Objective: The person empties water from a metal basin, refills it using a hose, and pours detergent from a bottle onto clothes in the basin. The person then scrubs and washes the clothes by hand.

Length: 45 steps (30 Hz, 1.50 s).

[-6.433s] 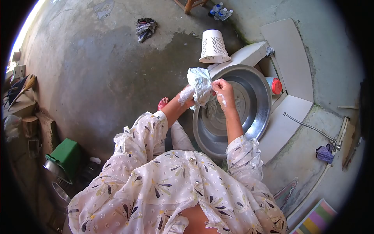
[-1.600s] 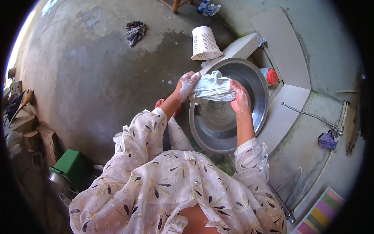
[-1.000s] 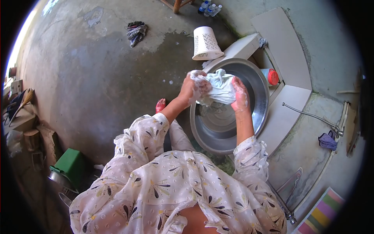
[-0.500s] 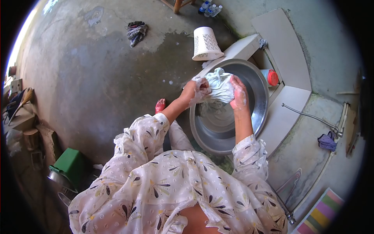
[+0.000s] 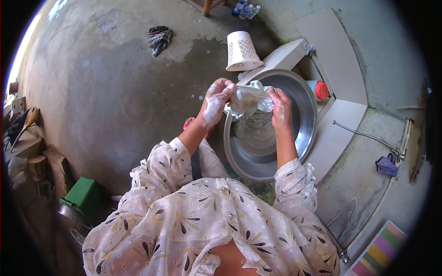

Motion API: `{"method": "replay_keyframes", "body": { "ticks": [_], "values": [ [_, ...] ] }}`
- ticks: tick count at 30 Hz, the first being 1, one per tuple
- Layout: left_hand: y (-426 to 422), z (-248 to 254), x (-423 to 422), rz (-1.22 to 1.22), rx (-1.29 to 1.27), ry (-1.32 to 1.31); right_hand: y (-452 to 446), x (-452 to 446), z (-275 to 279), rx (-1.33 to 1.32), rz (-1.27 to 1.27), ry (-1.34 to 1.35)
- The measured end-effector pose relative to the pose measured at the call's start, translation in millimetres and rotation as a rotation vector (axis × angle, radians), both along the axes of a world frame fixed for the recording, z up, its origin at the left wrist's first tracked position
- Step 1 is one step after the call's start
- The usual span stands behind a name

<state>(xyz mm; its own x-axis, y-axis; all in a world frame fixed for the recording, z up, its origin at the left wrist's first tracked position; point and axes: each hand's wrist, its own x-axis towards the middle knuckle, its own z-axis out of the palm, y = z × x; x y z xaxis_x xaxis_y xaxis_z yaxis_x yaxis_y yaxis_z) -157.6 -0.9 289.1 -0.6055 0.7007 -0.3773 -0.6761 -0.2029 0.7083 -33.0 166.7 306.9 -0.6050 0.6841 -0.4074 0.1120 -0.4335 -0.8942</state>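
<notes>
A pale, wet cloth [image 5: 251,98] is stretched between my two hands over the left part of a large metal basin [image 5: 304,133]. My left hand [image 5: 216,102], with white suds on its back and wrist, is closed on the cloth's left end beside the basin's rim. At the cloth's right end, my right hand [image 5: 281,106] grips it above the basin, with some suds on the skin. Below the held cloth, more greyish cloth [image 5: 254,125] lies in the basin.
An upside-down white perforated basket [image 5: 242,51] stands behind the basin. To the right are a red-lidded container [image 5: 321,90], pale boards [image 5: 338,133] and a metal tap pipe [image 5: 368,138]. Dark cloths [image 5: 159,40] lie on the floor; a green bin [image 5: 83,198] is at lower left.
My left hand has turned and moved slightly left and up, its soapy back now showing. The cloth, bunched half a second ago, is drawn out between both hands.
</notes>
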Motion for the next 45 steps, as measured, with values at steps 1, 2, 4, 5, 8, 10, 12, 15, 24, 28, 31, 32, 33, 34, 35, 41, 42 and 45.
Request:
{"method": "replay_keyframes", "body": {
  "ticks": [1, 2, 4, 5, 8, 10, 12, 15, 24, 28, 31, 32, 33, 34, 35, 41, 42, 45],
  "values": [
    [2, -4, -2, 0.014, 0.0, -0.06, 0, -1, 0, 0.059, 0.014, -0.025],
    [4, -8, -5, 0.028, 0.002, -0.119, 0, -2, 0, 0.12, 0.028, -0.05],
    [6, -9, -12, -0.018, -0.087, 0.001, -10, -13, 10, 0.255, -0.07, 0.011],
    [4, -10, -15, -0.077, -0.137, 0.1, -13, -17, 15, 0.322, -0.121, 0.038],
    [-1, -12, -18, -0.166, -0.286, 0.413, -9, -16, 20, 0.072, -0.01, 0.092],
    [-1, -14, -17, -0.163, -0.313, 0.473, -5, -14, 3, 0.178, -0.033, 0.082],
    [1, -19, -14, -0.131, -0.271, 0.371, -5, -15, -6, 0.25, -0.02, 0.074],
    [15, -36, -5, 0.101, -0.088, 0.124, -14, -25, -13, 0.298, 0.057, -0.001],
    [20, -58, -7, 0.245, -0.102, -0.319, -15, -44, -41, 0.314, 0.199, -0.256],
    [16, -30, -20, -0.119, -0.372, -0.261, -9, -48, -45, 0.31, 0.153, -0.184],
    [1, -59, -25, -0.277, -0.208, -0.045, -9, -51, -46, 0.388, 0.124, -0.22],
    [-2, -64, -26, -0.272, -0.144, -0.027, -10, -51, -46, 0.347, 0.113, -0.234],
    [-1, -65, -24, -0.153, -0.134, 0.008, -13, -51, -41, 0.307, 0.102, -0.249],
    [2, -66, -23, -0.095, -0.116, -0.032, -16, -52, -38, 0.268, 0.089, -0.264],
    [6, -67, -21, -0.038, -0.097, -0.071, -16, -53, -49, 0.357, 0.046, -0.192],
    [38, -81, -17, 0.417, -0.2, -0.565, -66, -73, -28, 0.705, 0.256, -0.225],
    [41, -112, -15, 0.28, -0.243, -0.461, -77, -71, -32, 0.861, 0.343, -0.199],
    [54, -177, 9, 0.197, 0.171, -0.518, -94, -75, -35, 1.184, 0.45, -0.394]
  ]
}}
